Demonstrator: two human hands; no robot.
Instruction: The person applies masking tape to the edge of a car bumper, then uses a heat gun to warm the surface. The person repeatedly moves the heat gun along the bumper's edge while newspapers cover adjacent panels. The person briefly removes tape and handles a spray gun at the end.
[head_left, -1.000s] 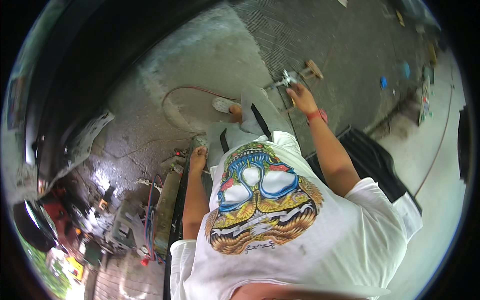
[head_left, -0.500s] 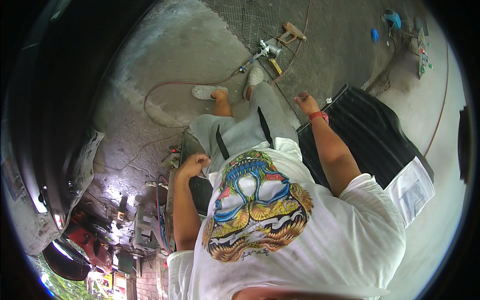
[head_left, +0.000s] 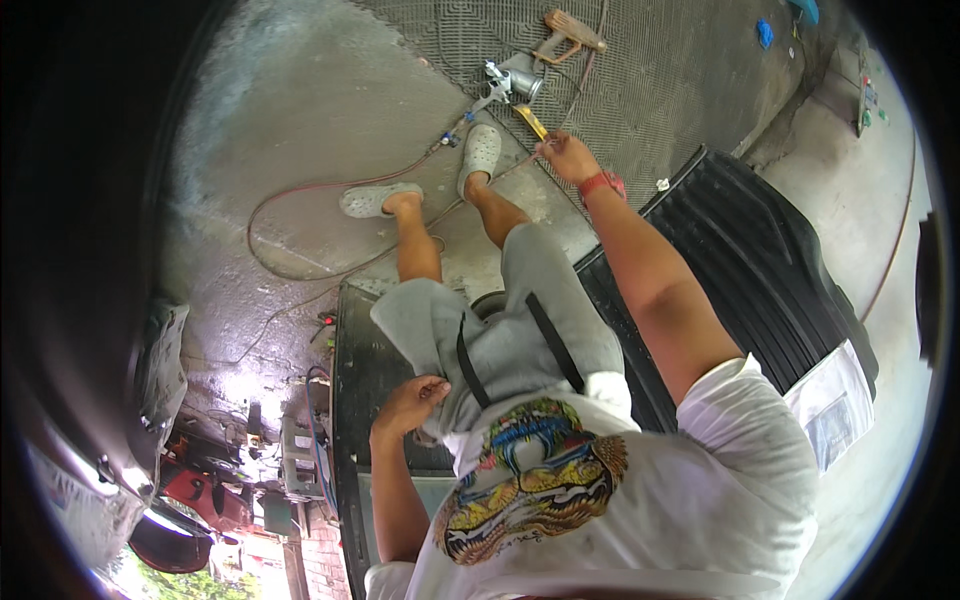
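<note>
- Hanging low over the ribbed mat (head_left: pixel 650 90), the right hand (head_left: pixel 568 160) has its fingertips at the near end of a slim yellow tool (head_left: pixel 530 121); the fingers look bent and close together, but whether they grip the tool, the red hose (head_left: pixel 300 190) running past it, or neither, I cannot tell.
- The yellow tool lies at the edge of the mat, between the fingertips and the metal cup of a silver spray gun (head_left: pixel 494 86), just beside a pale clog (head_left: pixel 482 150).
- The left hand (head_left: pixel 410 405) is by the grey shorts (head_left: pixel 555 290), its fingers loosely curled and near each other (whether they pinch any cloth is not clear); no tool shows in it.
- For clean handling, I would take the tool by its near end, thumb against forefinger, keeping clear of the hose, since a tug there could drag the spray gun.
- Lifting straight up seems the safer way (the cup is close enough to be knocked), with the clog kept off the hose.
- No label can be read on the yellow tool, the spray gun or the tan pistol-shaped tool (head_left: pixel 570 36).
- The white shirt (head_left: pixel 690 500) bears a colourful print with a scrawl beneath it, illegible here; the white sheet (head_left: pixel 835 400) on the black panel (head_left: pixel 740 250) shows a grey printed picture, any words too small to make out.
</note>
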